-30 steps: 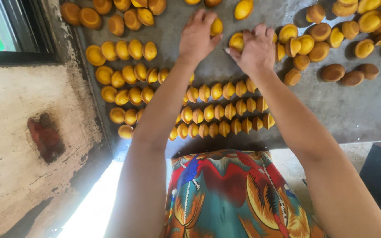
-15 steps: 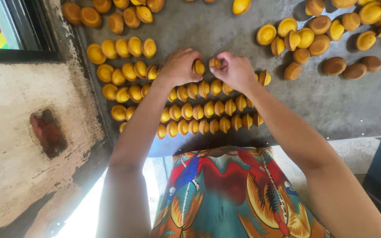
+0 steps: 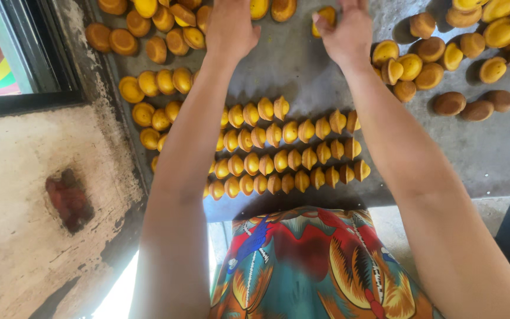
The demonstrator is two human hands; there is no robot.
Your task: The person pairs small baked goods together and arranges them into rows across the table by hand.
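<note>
Up at the far edge of the grey table [image 3: 491, 159], both hands are stretched out over loose small yellow cakes. Right hand [image 3: 346, 32] has its fingers curled about one cake [image 3: 327, 14], which sits between the fingertips and the thumb at the top of the view; the fingers close narrowly on it, though their ends are partly cut off by the picture's edge. Left hand [image 3: 230, 26] lies palm down with its fingers running out of view, so I cannot tell whether it holds anything; another cake [image 3: 259, 7] lies just beside it, to its right. Nearer the body, well apart from both hands, rows of cakes [image 3: 290, 153] stand on edge, packed side by side. A loose heap of cakes [image 3: 444, 53] lies to the right of the right wrist, and a patterned cloth [image 3: 314, 266] shows below.
</note>
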